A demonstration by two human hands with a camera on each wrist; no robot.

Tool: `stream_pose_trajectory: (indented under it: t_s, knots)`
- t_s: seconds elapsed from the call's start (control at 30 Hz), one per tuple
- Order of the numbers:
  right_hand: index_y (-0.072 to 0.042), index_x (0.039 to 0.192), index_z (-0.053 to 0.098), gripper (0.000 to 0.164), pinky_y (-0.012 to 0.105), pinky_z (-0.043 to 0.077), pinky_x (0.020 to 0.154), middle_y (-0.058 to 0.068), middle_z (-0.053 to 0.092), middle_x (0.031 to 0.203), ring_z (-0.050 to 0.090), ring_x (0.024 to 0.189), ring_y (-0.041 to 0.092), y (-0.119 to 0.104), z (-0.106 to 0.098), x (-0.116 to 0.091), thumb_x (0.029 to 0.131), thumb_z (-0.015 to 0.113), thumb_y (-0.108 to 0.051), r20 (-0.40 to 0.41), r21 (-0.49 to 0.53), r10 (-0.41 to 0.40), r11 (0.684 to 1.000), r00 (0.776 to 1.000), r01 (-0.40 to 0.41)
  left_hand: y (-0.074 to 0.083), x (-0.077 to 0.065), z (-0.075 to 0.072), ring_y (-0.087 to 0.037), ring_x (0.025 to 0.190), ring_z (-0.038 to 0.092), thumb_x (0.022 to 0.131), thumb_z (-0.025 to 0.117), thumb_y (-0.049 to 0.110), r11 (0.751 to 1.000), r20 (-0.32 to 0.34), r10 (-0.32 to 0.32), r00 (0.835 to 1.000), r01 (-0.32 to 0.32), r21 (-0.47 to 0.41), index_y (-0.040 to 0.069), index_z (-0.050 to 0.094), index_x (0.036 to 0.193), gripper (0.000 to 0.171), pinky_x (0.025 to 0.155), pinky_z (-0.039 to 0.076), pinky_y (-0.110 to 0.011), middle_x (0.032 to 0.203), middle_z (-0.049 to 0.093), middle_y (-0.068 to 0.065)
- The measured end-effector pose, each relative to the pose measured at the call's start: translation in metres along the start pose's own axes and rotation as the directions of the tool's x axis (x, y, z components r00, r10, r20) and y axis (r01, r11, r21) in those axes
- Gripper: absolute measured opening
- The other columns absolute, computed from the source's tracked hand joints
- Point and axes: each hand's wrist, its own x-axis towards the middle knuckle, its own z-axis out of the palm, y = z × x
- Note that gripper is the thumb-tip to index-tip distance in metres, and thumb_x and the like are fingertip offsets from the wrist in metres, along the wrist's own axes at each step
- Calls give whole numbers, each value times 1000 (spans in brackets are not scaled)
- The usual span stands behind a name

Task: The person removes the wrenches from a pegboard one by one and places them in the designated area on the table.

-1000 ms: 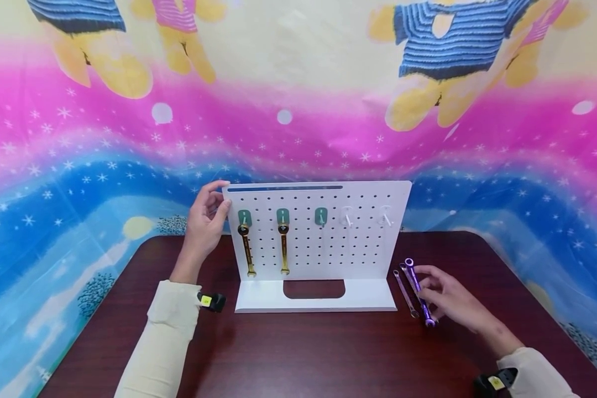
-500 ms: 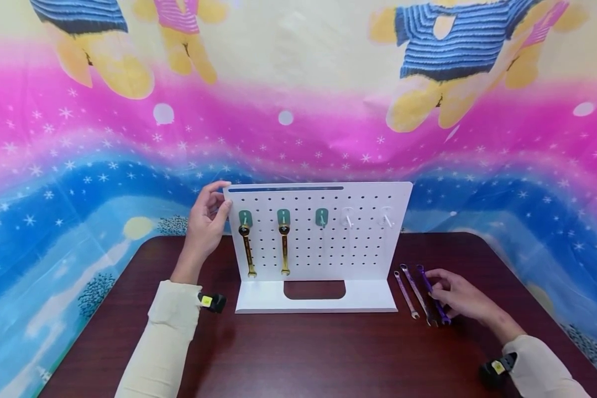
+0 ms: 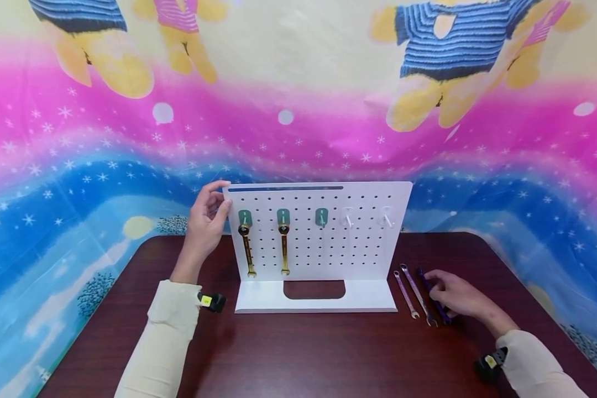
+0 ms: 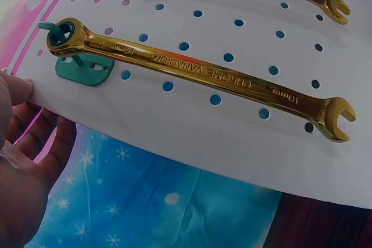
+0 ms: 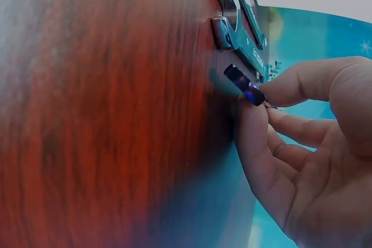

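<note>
My left hand [image 3: 203, 228] grips the upper left edge of a white pegboard stand [image 3: 365, 276], thumb in front. Two gold combination wrenches hang by their ring ends from green hooks; the leftmost wrench [image 4: 197, 74] reads 10mm in the left wrist view. To the right of the stand, my right hand [image 3: 460, 297] pinches a purple combination wrench [image 5: 249, 88] between thumb and fingers, low over the table. Its middle is partly hidden by the fingers in the head view. Just left of it lie a silvery wrench [image 3: 418, 294] and a smaller pinkish wrench [image 3: 406, 294].
A third green hook [image 3: 321, 217] and two clear hooks [image 3: 347, 218] on the board bear nothing. The dark red wooden table [image 3: 298, 354] is backed by a printed curtain [image 3: 298, 132] close behind the stand.
The purple wrench has moved right, away from the silvery wrench it overlapped, and is lower at the table. My right hand moved with it. The left hand stays on the board.
</note>
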Motion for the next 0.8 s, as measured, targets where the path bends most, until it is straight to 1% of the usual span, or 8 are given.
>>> stream_pose_trajectory:
  t_s: [0.07,0.23,0.37,0.43,0.6,0.8]
  knots:
    - [10,140,45,45,41,53,52,10,55,89,53,67,26,-2,1,1,99,55,-4,-8,-30,2,1000,1000,-2,0,0,0,-32,100,63,105,55,0,1000,1,0,1000,0,1,9,52,145,41,87,49,-26,109,64,-22]
    - [10,137,50,43,41,54,54,10,57,92,55,68,25,-5,2,1,97,58,-5,-28,-90,10,996,1000,-13,-1,1,-1,-26,99,63,106,58,5,1000,10,-2,1000,2,-27,16,54,145,41,86,49,-25,109,65,-18]
    - [10,135,52,41,40,55,54,10,59,92,57,68,24,-6,2,1,97,60,-6,-33,-110,14,994,999,-17,-3,1,-1,-25,99,64,106,59,7,999,14,7,1000,-7,-34,19,55,145,41,87,49,-25,110,66,-16]
    - [10,134,52,41,39,55,54,10,59,92,57,68,23,-7,2,2,97,61,-7,-34,-121,10,993,999,-14,-4,1,-1,-25,99,64,106,59,7,999,13,9,1000,-9,-30,19,54,145,42,87,49,-25,110,66,-16]
    - [11,132,53,41,38,55,54,10,60,92,58,68,23,-6,3,3,97,64,-6,-43,-141,-11,990,999,5,-6,1,-1,-28,96,64,105,58,5,999,7,14,1000,-13,-33,13,53,146,42,83,49,-25,108,65,-19]
    - [12,130,54,39,38,54,52,9,63,91,59,62,22,-5,4,4,96,64,-4,-65,-173,-19,985,998,8,-7,1,-3,-22,97,64,106,58,9,1000,13,10,1000,-10,-29,16,54,145,40,85,50,-25,107,65,-15]
